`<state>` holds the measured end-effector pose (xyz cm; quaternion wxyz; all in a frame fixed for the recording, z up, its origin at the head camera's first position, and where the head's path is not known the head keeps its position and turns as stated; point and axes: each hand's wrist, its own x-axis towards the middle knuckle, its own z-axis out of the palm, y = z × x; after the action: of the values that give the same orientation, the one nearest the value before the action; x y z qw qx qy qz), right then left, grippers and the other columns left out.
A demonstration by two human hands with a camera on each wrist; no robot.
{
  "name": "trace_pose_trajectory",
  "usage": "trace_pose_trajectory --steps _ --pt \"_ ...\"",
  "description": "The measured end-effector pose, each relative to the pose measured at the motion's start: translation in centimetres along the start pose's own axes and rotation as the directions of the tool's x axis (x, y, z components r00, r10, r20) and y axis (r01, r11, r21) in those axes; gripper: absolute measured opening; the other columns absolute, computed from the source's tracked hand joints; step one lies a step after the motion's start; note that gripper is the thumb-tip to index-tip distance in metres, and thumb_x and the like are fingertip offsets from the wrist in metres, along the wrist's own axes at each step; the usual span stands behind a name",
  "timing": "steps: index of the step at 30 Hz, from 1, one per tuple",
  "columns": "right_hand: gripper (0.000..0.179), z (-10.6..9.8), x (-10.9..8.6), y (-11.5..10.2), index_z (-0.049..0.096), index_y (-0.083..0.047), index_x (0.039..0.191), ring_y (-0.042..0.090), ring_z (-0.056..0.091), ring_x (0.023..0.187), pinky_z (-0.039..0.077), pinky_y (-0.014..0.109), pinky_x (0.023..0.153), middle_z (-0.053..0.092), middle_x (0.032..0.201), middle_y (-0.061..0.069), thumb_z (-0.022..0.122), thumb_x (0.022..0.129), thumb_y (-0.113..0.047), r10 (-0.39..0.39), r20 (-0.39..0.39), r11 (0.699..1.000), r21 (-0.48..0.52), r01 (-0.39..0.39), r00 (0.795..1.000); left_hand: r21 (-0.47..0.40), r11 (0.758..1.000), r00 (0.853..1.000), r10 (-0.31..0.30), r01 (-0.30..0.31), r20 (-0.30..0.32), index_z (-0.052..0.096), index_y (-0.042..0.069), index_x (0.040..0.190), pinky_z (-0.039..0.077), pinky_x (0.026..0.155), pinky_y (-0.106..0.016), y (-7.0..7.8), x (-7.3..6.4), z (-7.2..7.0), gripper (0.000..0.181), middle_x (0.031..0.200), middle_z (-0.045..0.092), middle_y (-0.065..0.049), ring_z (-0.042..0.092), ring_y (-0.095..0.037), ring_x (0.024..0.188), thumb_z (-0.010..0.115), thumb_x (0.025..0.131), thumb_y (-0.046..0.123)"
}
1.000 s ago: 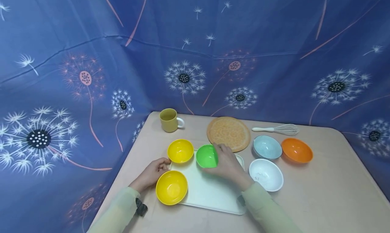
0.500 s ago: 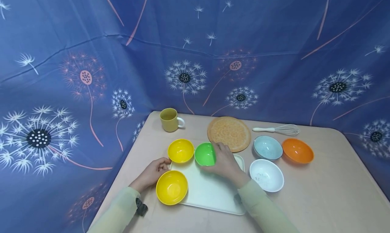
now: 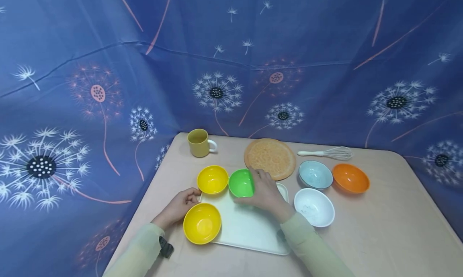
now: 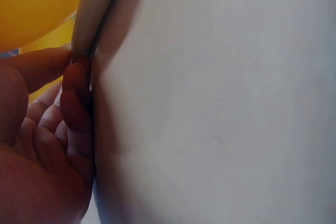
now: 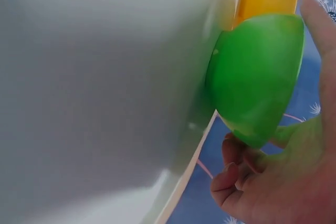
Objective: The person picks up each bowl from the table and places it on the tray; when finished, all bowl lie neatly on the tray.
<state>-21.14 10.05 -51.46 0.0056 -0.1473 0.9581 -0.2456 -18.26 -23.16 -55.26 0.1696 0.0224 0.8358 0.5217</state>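
Note:
In the head view, a green bowl (image 3: 241, 183) sits on the back left part of a white tray (image 3: 253, 228), beside a yellow bowl (image 3: 212, 180). My right hand (image 3: 265, 192) holds the green bowl from its right side, thumb at the near rim and fingers at the far rim. The right wrist view shows several fingertips (image 5: 233, 148) curled by the bowl's lower side. My left hand (image 3: 179, 206) pinches the tray's left edge between the two yellow bowls; the nearer yellow bowl (image 3: 202, 224) overlaps the tray's front left corner.
A mug (image 3: 199, 143) stands at the back left. Behind the tray lies a round, bread-like disc (image 3: 271, 158), with a whisk (image 3: 327, 152) to its right. On the right are a light blue bowl (image 3: 315, 175), an orange bowl (image 3: 351, 178) and a white bowl (image 3: 314, 207).
My right hand has slid the green bowl a little left and back, up close to the far yellow bowl. My left hand has stayed at the tray's edge.

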Motion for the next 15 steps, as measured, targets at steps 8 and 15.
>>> trace_pose_trajectory --steps 8,15 --pt "0.131 -3.2 -1.9 0.9 0.032 -0.012 0.164 0.041 0.039 0.139 0.035 0.065 0.11 0.041 0.156 0.019 0.085 0.063 -0.077 0.01 -0.026 0.999 0.036 -0.009 1.0 -0.012 1.0 1.0 0.0 0.0 0.005 0.065 0.01 0.13 0.047 0.069 -0.028 -0.1 -0.1 -0.1 0.033 0.088 0.063 -0.007 0.057 -0.023 0.078 0.066 0.098 0.001" --pt "0.127 -8.3 -3.5 4.5 0.031 -0.009 0.163 0.05 0.032 0.142 0.027 0.072 0.11 0.037 0.158 0.024 0.079 0.07 -0.079 0.003 -0.064 1.0 -0.009 -0.004 0.998 -0.019 1.0 1.0 0.004 -0.004 0.009 0.064 0.009 0.13 0.046 0.067 -0.027 0.4 -0.4 0.0 0.033 0.087 0.063 -0.007 0.056 -0.023 0.075 0.066 0.098 0.001"
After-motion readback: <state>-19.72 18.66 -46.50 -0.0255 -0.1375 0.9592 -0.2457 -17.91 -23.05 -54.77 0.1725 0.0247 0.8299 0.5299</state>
